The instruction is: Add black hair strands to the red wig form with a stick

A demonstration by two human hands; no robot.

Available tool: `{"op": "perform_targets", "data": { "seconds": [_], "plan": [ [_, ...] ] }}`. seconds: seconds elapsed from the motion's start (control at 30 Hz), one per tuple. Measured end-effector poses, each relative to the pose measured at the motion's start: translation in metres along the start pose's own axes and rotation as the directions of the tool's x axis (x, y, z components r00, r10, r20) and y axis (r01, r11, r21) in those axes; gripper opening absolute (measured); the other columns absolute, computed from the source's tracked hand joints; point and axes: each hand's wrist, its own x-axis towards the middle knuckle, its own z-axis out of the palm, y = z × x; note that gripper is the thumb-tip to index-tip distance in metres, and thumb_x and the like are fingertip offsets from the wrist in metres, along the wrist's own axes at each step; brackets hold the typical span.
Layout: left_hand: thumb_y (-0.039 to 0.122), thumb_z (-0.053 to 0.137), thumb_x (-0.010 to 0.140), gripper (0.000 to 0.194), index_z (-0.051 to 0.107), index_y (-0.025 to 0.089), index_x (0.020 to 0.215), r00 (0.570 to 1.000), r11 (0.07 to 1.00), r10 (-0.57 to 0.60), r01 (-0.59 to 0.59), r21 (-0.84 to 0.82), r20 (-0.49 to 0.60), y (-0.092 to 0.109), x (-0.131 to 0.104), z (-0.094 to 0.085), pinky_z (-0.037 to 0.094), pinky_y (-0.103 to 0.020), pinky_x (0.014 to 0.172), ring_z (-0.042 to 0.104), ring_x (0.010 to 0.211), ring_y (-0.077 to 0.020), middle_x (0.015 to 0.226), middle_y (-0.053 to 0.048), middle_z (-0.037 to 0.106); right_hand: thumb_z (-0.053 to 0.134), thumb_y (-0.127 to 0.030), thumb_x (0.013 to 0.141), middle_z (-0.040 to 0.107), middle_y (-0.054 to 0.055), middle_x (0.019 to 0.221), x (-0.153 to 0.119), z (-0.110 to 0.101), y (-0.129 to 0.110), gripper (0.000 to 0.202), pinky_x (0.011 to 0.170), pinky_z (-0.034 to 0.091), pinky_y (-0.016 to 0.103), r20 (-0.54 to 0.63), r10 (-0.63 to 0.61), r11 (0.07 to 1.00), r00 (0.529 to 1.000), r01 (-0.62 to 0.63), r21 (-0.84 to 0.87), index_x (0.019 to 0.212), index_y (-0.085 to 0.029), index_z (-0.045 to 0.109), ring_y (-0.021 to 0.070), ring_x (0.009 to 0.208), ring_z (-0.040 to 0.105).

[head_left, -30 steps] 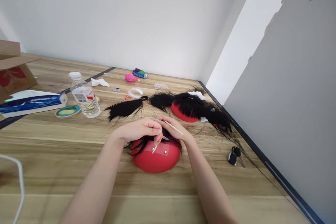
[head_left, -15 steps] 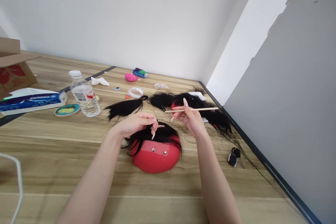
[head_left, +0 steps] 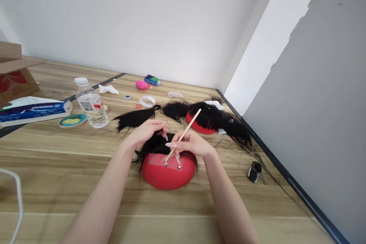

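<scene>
Wood-grain table (head_left: 160, 217) takes up most of the view, with an open cardboard box (head_left: 17, 82) over at the left edge. The front red form (head_left: 171, 179), kind of a padded dome, sits dead centre between the person's forearms, wider side to side than front to back. Another red form (head_left: 196, 126) with hair over it is farther back and off to the right.

A patch of black hair (head_left: 160, 143) covers the far half of the front form, a few strands spilling over its left side. The left hand (head_left: 148, 133) is up at the far-left part of that hair, fingers curled and bunched close. Can't tell if they're actually pinching any strands, tbh.

The right hand (head_left: 191, 145) is over the right part of the hair and has a thin wooden stick (head_left: 187, 127) pinched between thumb and fingers. The stick runs on a diagonal: top end away and to the right, bottom end toward the person and to the left.

The clear strip (head_left: 157, 159) lies across the form just on the near side of the hair, its long axis roughly left to right. It's below the fingers of both hands, and the right hand is clearly nearer. Smallest bits: three shiny pins along the strip. The stick's low end is right by the middle pin (head_left: 166, 164); can't tell if it's touching.
</scene>
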Motion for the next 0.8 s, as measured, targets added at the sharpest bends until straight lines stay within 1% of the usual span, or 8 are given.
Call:
{"op": "perform_targets", "data": {
  "seconds": [0.13,0.2,0.3,0.37,0.47,0.57,0.67,0.8],
  "plan": [
    [0.041,0.063,0.069,0.026,0.062,0.016,0.06,1.0,1.0,-0.003,0.004,0.02,-0.025,-0.001,0.0,0.002,0.042,-0.03,0.069,0.055,0.065,-0.0172,0.063,-0.002,0.062,0.08,-0.042,0.069,0.062,-0.003,0.054,0.002,0.001,0.002,0.033,0.057,0.053,0.028,-0.061,-0.056,0.997,0.997,0.059,0.048,0.074,-0.014,0.064,0.0117,0.047,0.06],
    [0.041,0.063,0.069,0.026,0.063,0.016,0.061,0.999,1.0,-0.006,0.006,0.021,-0.037,-0.003,0.001,0.005,0.042,-0.03,0.067,0.054,0.065,-0.0171,0.063,-0.002,0.062,0.078,-0.043,0.072,0.06,-0.005,0.051,0.004,0.003,0.004,0.032,0.062,0.054,0.029,-0.079,-0.079,0.995,0.994,0.084,0.054,0.072,-0.015,0.063,0.0091,0.044,0.056],
    [0.039,0.062,0.067,0.024,0.061,0.017,0.06,0.998,1.0,0.002,-0.002,0.001,-0.066,-0.004,0.005,0.012,0.041,-0.028,0.065,0.053,0.063,-0.0158,0.063,0.0,0.06,0.074,-0.044,0.077,0.054,-0.008,0.047,0.008,0.007,0.007,0.032,0.073,0.056,0.033,-0.105,-0.114,0.991,0.988,0.121,0.058,0.068,-0.017,0.059,0.0056,0.038,0.047],
    [0.038,0.06,0.067,0.023,0.059,0.017,0.06,0.995,1.0,0.012,-0.014,-0.019,-0.103,-0.006,0.007,0.019,0.04,-0.028,0.064,0.051,0.062,-0.0147,0.061,0.001,0.058,0.072,-0.044,0.078,0.05,-0.01,0.044,0.011,0.008,0.011,0.032,0.077,0.056,0.035,-0.123,-0.137,0.987,0.983,0.146,0.069,0.066,-0.018,0.058,0.0045,0.035,0.041],
    [0.037,0.057,0.067,0.021,0.056,0.018,0.059,0.989,0.999,0.018,-0.024,-0.042,-0.146,-0.007,0.011,0.028,0.038,-0.027,0.062,0.049,0.059,-0.0137,0.058,0.002,0.054,0.07,-0.045,0.08,0.039,-0.013,0.038,0.016,0.009,0.016,0.034,0.08,0.058,0.038,-0.171,-0.171,0.979,0.97,0.186,0.081,0.063,-0.019,0.058,0.0034,0.032,0.027],
    [0.034,0.055,0.067,0.02,0.053,0.018,0.056,0.989,0.998,0.01,-0.018,-0.055,-0.148,-0.01,0.013,0.033,0.037,-0.026,0.058,0.046,0.055,-0.0127,0.054,0.003,0.05,0.07,-0.049,0.079,0.031,-0.014,0.036,0.018,0.014,0.017,0.038,0.079,0.06,0.039,-0.248,-0.198,0.973,0.948,0.221,0.071,0.059,-0.019,0.059,0.0033,0.034,0.018],
    [0.033,0.056,0.066,0.019,0.051,0.018,0.056,0.989,0.998,-0.01,0.002,-0.058,-0.145,-0.012,0.013,0.035,0.033,-0.026,0.052,0.043,0.05,-0.0116,0.052,0.004,0.048,0.073,-0.051,0.075,0.029,-0.013,0.038,0.02,0.02,0.014,0.041,0.075,0.061,0.037,-0.305,-0.2,0.974,0.931,0.222,0.04,0.055,-0.019,0.057,0.0037,0.036,0.02],
    [0.032,0.057,0.067,0.019,0.052,0.018,0.057,0.989,0.999,-0.027,0.021,-0.043,-0.144,-0.015,0.015,0.034,0.029,-0.024,0.047,0.043,0.046,-0.0109,0.05,0.003,0.05,0.076,-0.051,0.071,0.031,-0.011,0.042,0.022,0.025,0.013,0.042,0.071,0.061,0.035,-0.335,-0.197,0.973,0.922,0.226,0.049,0.053,-0.018,0.056,0.0046,0.039,0.03]
  ]
}}
